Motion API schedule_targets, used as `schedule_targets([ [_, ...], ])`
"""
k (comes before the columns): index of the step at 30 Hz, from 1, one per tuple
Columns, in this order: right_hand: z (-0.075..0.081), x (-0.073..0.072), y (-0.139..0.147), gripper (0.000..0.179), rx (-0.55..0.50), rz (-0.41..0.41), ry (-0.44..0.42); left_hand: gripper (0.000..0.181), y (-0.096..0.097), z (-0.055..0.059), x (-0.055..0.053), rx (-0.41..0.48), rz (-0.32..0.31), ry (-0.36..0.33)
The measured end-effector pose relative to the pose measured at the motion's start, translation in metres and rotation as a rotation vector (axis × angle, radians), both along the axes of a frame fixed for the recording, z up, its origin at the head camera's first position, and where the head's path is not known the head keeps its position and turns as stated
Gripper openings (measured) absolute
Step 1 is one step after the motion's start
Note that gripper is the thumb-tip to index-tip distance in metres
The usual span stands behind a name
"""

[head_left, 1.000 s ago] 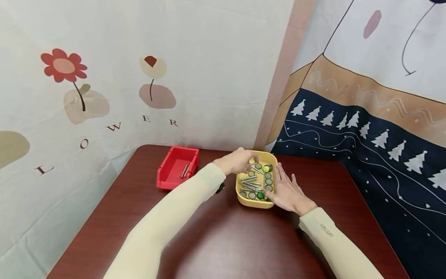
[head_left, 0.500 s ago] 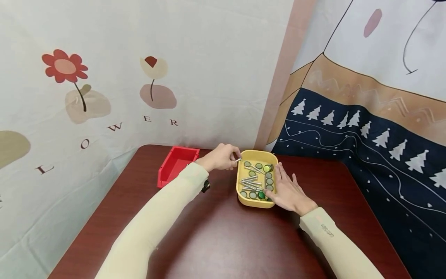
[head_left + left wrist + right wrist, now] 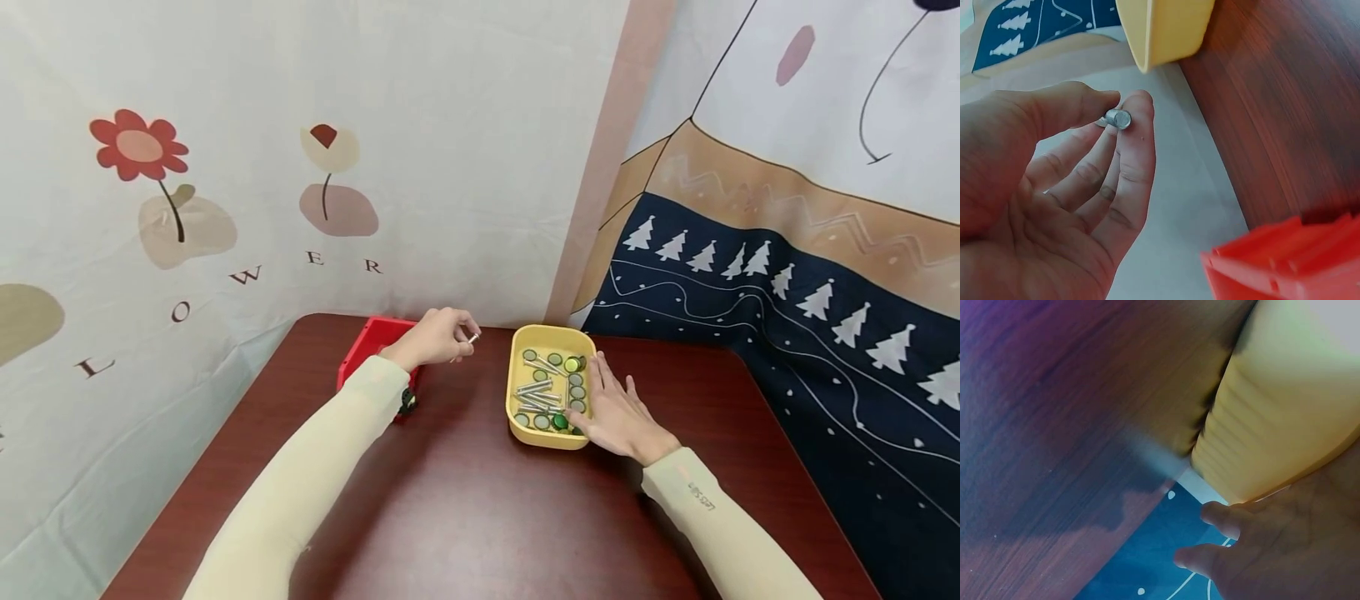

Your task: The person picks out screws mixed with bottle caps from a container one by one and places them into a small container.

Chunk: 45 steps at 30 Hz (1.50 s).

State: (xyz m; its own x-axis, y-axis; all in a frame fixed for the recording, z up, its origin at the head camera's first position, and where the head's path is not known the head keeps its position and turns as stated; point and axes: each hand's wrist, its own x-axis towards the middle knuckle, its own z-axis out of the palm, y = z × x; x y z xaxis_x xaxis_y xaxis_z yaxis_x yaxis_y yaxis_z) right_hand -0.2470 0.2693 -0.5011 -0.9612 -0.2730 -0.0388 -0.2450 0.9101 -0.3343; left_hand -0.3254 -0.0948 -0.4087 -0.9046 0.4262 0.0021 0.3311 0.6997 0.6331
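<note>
My left hand point(image 3: 435, 337) is raised between the two bins, beside the red bin point(image 3: 363, 348). Thumb and index finger pinch a small silver bolt point(image 3: 1120, 119), whose round end faces the left wrist camera. To its right stands a yellow bin point(image 3: 551, 442) holding several silver bolts point(image 3: 536, 396) and several bottle caps point(image 3: 560, 422), mostly grey, some green or yellow. My right hand point(image 3: 618, 417) rests along the yellow bin's right side with straight fingers, the thumb reaching over the rim. The left forearm and hand cover much of the red bin.
Both bins stand on a dark red-brown table point(image 3: 480, 508), near its back edge. Behind it hangs a pale cloth point(image 3: 450, 167) printed with flowers, and at the right a navy cloth point(image 3: 697, 292) with white trees.
My left hand has come out of the yellow bin with a bolt and moved left toward the red bin. The right hand has stayed on the yellow bin's side.
</note>
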Motion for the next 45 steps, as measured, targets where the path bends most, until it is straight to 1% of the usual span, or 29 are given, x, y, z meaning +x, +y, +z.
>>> schedule_targets([
  [2, 0.000, 0.000, 0.000, 0.111, 0.007, -0.001, -0.001, 0.027, -0.009, -0.002, 0.000, 0.017, 0.013, -0.015],
  [8, 0.000, 0.000, 0.000, 0.111, 0.006, 0.001, 0.005, 0.029, -0.035, -0.001, -0.003, 0.036, 0.078, -0.026],
  [13, 0.001, -0.001, -0.001, 0.112, 0.003, 0.002, 0.014, 0.034, -0.053, -0.003, -0.006, 0.010, 0.099, -0.031],
  [19, 0.000, -0.001, -0.001, 0.112, 0.003, 0.000, 0.018, 0.032, -0.072, -0.006, -0.008, -0.029, 0.138, 0.009],
  [24, 0.000, -0.001, -0.001, 0.112, 0.000, -0.001, 0.015, 0.032, -0.086, -0.008, -0.008, -0.047, 0.167, 0.000],
  [27, 0.000, 0.000, -0.002, 0.112, -0.003, 0.000, 0.011, 0.032, -0.092, -0.009, -0.009, -0.053, 0.174, -0.013],
  [34, 0.001, 0.000, -0.002, 0.112, -0.003, 0.004, 0.014, 0.031, -0.100, -0.016, -0.010, -0.072, 0.192, -0.079],
  [39, 0.000, -0.001, -0.001, 0.111, -0.002, 0.003, 0.016, 0.029, -0.100, -0.021, -0.011, -0.081, 0.213, -0.123],
  [45, 0.000, -0.001, -0.002, 0.112, -0.010, -0.002, 0.012, 0.030, -0.097, -0.026, -0.010, -0.099, 0.207, -0.168],
])
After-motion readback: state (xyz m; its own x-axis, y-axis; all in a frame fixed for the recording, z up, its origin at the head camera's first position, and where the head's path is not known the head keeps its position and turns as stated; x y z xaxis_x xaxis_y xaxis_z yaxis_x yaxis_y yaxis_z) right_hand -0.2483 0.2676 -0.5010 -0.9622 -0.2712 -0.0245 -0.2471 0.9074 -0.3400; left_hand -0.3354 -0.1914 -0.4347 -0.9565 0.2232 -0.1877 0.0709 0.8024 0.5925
